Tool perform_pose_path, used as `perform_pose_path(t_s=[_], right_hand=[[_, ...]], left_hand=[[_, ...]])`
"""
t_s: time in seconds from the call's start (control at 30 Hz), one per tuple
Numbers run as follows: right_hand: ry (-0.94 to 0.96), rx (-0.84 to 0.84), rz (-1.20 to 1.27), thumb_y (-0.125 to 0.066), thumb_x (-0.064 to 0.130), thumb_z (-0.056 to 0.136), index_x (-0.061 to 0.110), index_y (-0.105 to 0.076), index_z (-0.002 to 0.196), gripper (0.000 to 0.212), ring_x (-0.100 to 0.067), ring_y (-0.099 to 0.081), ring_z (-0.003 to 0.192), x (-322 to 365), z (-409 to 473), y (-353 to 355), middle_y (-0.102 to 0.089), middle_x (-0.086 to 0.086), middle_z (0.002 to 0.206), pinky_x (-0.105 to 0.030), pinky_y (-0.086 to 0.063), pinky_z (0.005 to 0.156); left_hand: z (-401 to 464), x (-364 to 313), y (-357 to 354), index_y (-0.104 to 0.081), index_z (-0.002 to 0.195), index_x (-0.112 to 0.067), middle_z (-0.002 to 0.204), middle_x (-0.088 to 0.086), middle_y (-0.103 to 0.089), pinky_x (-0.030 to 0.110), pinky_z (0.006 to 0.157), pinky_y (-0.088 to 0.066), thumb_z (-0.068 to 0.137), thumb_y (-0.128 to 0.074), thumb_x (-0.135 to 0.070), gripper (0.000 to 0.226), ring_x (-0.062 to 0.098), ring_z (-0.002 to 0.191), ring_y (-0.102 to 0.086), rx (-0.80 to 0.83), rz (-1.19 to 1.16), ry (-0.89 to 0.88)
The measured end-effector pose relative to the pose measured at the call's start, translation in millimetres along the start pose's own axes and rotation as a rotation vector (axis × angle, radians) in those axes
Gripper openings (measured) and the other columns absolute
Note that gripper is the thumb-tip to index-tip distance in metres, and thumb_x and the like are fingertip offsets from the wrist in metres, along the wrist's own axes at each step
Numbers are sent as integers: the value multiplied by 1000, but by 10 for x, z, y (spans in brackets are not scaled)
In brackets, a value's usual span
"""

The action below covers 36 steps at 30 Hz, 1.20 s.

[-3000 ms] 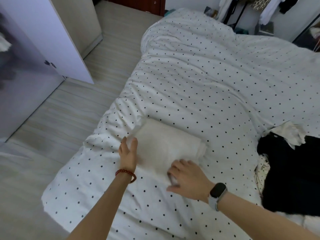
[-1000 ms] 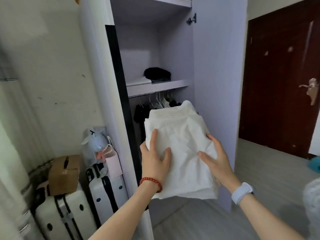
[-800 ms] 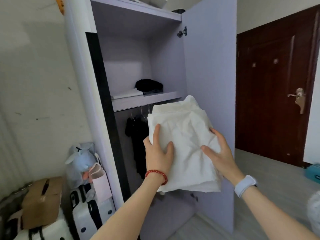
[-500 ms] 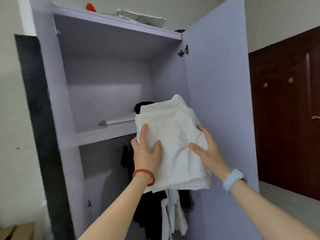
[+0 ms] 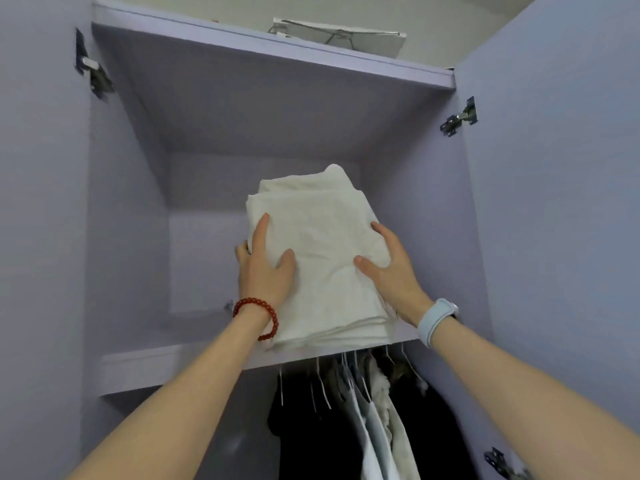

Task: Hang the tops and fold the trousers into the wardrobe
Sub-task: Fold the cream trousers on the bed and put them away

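1. The folded white trousers (image 5: 322,258) are held up in front of the open wardrobe (image 5: 284,112), at the level of its upper compartment; their near folded edge hangs over the front lip of the shelf (image 5: 166,365); whether the far end rests on the shelf cannot be told.
2. The left hand (image 5: 266,271) holds the left side of the bundle; thumb and forefinger are spread wide on the top face, the thumb pointing toward the middle, the forefinger straight up the cloth; another fingertip shows at the left edge, and the remaining fingers are hidden by the cloth.
3. The right hand (image 5: 388,268) holds the right side; its thumb presses on top, pointing inward, the fingers wrap round the right edge, close together, their tips out of sight.
4. A red bead bracelet (image 5: 258,315) circles the left wrist; a pale blue watch (image 5: 436,318) sits on the right wrist.
5. Both doors stand open, a left door (image 5: 38,237) and a right door (image 5: 561,237), each with metal hinges showing.
6. Below the shelf hang clothes (image 5: 363,420) on hangers, dark and pale ones side by side.
7. On the wardrobe top lies a flat white thing (image 5: 339,36), too unclear to name.
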State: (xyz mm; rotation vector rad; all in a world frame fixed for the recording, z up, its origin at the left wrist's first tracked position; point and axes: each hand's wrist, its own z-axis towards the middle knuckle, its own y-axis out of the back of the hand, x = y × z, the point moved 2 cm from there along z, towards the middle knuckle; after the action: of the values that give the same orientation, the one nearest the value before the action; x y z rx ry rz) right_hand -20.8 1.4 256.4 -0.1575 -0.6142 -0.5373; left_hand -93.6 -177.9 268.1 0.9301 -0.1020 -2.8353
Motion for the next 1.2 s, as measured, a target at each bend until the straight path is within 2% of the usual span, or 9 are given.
perform_pose_path(t_s=[0.27,0.6,0.73,0.8,0.87,0.97,1.07,1.17,1.2], right_hand=[[-8,165,44,-60,12,89,23,-33,140,58,-16,-47,119,-1252,1574,-1023,-42,5,134,-31,-43,98],[-280,326,126,-61,9,88,13,-32,140,59,-19,-52,100,-2663,2694,-1836,-50,-7,125,-30,-46,82],[-462,375,-69,-64,10,85,8,-33,140,63,-25,-49,114,-3175,2892,-1820,-46,-12,135,-31,-43,92],[-538,454,-319,-67,18,84,5,-32,140,67,-27,-46,123,-3331,2868,-1729,-43,-12,138,-31,-41,100],[-506,570,-691,-66,31,85,5,-38,137,65,-28,-47,123,-3372,2830,-1646,-46,-12,137,-30,-42,98],[-263,535,-1065,-51,39,91,13,-45,133,50,-32,-43,123,-3280,2882,-1607,-41,-13,137,-36,-41,98],[-57,571,-1011,-30,45,97,28,-25,146,52,-32,-18,140,-3229,2905,-1764,-16,-7,154,-47,-21,113],[-180,846,-997,-8,63,93,33,-4,149,63,-29,5,144,-3557,2633,-1927,3,-2,158,-44,1,115],[-250,882,-954,5,80,78,36,0,148,84,-28,7,145,-3692,2566,-1930,5,-1,158,-44,3,116]], left_hand=[[1502,1278,-215,-13,147,-37,139,11,-24,25,84,-35,94,-48,-29,63,24,87,-45,-80,237,62],[2702,2618,-619,-14,148,-32,146,19,-19,32,105,-32,94,-48,-31,64,35,124,-42,15,466,249],[2760,3184,-1016,-1,149,-32,153,16,-3,37,112,-26,96,-39,-45,67,35,135,-26,227,669,362],[2641,3426,-1210,3,149,-30,155,11,16,42,115,-14,96,-28,-54,66,36,142,-5,460,883,440],[2613,3546,-1290,3,149,-27,155,7,21,46,115,-6,97,-18,-56,64,35,142,9,646,1047,496],[2775,3460,-1314,2,150,-25,156,3,18,49,116,-2,98,-13,-53,61,30,143,14,674,1124,404],[2887,3400,-1400,0,148,-35,157,-4,13,48,115,2,98,-10,-51,54,22,144,13,578,995,276],[2684,3613,-1567,5,148,-33,157,-3,10,43,117,5,97,-5,-52,55,21,144,11,769,1034,279],[2617,3699,-1578,6,148,-32,157,-3,11,42,117,6,97,-5,-53,56,21,144,11,822,1037,311]])
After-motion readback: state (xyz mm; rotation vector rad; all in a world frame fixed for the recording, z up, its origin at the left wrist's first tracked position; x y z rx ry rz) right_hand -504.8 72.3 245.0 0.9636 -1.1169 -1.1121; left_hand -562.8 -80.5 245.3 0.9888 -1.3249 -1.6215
